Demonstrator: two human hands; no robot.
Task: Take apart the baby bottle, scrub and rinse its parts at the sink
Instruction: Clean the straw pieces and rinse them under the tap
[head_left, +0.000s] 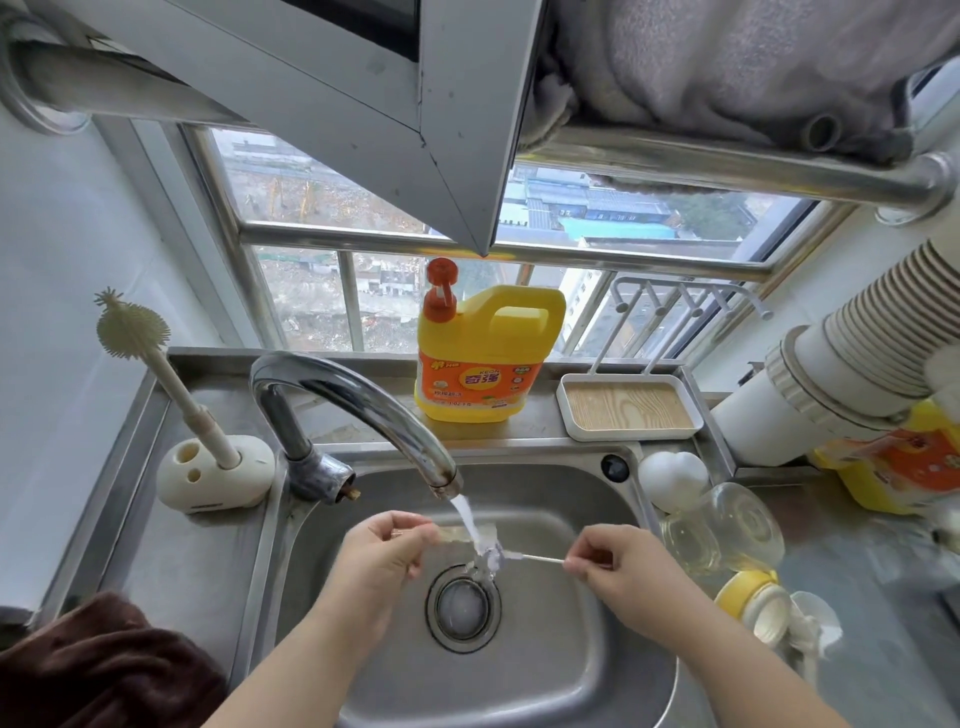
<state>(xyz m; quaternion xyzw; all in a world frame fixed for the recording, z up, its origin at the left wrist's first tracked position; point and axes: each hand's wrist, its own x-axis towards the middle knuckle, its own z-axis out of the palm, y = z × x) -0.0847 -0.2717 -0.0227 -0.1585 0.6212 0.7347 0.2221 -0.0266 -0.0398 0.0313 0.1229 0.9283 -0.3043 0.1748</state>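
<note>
Two hands are over the steel sink (597, 670), above its round drain (462, 605). The left hand (382, 553) pinches a small clear bottle part (460, 535), thin and see-through, and holds it right under the water (470, 519) that runs from the tap (358, 405). The right hand (618, 564) pinches the end of a thin brush (535, 557) with curled fingers, and its white tip pokes at the clear part in the splash. On the counter to the right lies one clear bottle body (724, 530) on its side, a bit yellow looking. Nearer than it is one yellow bottle collar (753, 605) with a white piece touching it, too blurry to name. One white round thing (672, 478) sits by the sink corner. At the bottom left is a brown cloth (98, 670). Farther back on the left, one pale bottle brush (150, 353) stands tilted in a white holder (215, 480). Behind the tap stands one yellow soap jug (485, 353) with an orange cap; its orange label has writing I cannot read well. Beside it is one white tray (628, 408) with a wood look and hooks. Another yellow jug (904, 467) peeks out at the far right, partly hidden under a white pipe (810, 395). Farthest back is the window (311, 249).
</note>
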